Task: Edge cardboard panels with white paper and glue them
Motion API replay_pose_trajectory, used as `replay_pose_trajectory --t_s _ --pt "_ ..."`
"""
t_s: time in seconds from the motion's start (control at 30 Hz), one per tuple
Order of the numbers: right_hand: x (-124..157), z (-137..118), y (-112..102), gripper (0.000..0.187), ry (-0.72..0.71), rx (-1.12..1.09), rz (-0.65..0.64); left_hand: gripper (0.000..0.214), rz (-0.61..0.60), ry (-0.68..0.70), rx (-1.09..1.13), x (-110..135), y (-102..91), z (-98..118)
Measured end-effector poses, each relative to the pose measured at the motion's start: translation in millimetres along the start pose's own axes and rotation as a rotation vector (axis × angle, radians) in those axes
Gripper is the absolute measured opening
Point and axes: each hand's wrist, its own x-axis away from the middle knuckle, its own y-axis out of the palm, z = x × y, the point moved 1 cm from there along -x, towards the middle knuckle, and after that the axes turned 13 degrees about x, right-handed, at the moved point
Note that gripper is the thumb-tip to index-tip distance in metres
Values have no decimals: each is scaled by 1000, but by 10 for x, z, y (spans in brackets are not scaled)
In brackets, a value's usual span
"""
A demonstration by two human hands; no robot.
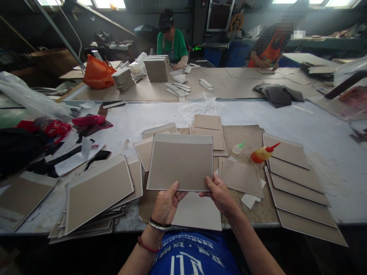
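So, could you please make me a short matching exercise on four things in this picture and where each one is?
Things
1. Centre panel
2. Red-tipped bottle
3. Orange bag
4. Dark grey pieces

Places
A. Left part of the far table
B. Between the small green-tipped bottle and the fanned panels on the right
C. Right part of the far table
D. Held along its near edge by the left hand and the right hand

Pairs: 1-D; 2-B; 3-A; 4-C
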Motion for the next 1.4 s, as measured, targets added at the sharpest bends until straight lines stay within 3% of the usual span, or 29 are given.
replay_pose_trajectory --t_s 0.2,0.33,0.5,0.57,0.67,0.73,0.83,0.9,1.17,1.4 --pt "38 20 47 33 -54 43 -30 42 -26 -52 -33 18 23 -11" --pt "-2 -51 -62 32 -62 185 -14 49 -33 -28 -65 40 25 49" --pt "-157 -502 -351 34 -361 647 474 46 -31 -59 -162 62 -66 88" --pt "-226 -735 -386 34 -498 804 547 44 -69 -83 -194 72 -102 74" --pt "-348 -1003 -380 39 -507 924 413 46 -153 -126 -269 92 -130 53" --pt "-428 -1086 -382 41 -327 923 149 49 -197 -180 -326 101 -136 51" --pt "-479 -1087 -409 47 -8 718 -300 51 -253 -211 -335 95 -133 76" --pt "-471 -1046 -430 50 133 556 -448 47 -269 -185 -291 82 -127 106" --pt "-371 -804 -408 39 350 328 -498 44 -271 -36 -49 67 -65 193" --pt "-272 -711 -289 39 360 321 -368 46 -213 -35 5 76 -14 225"
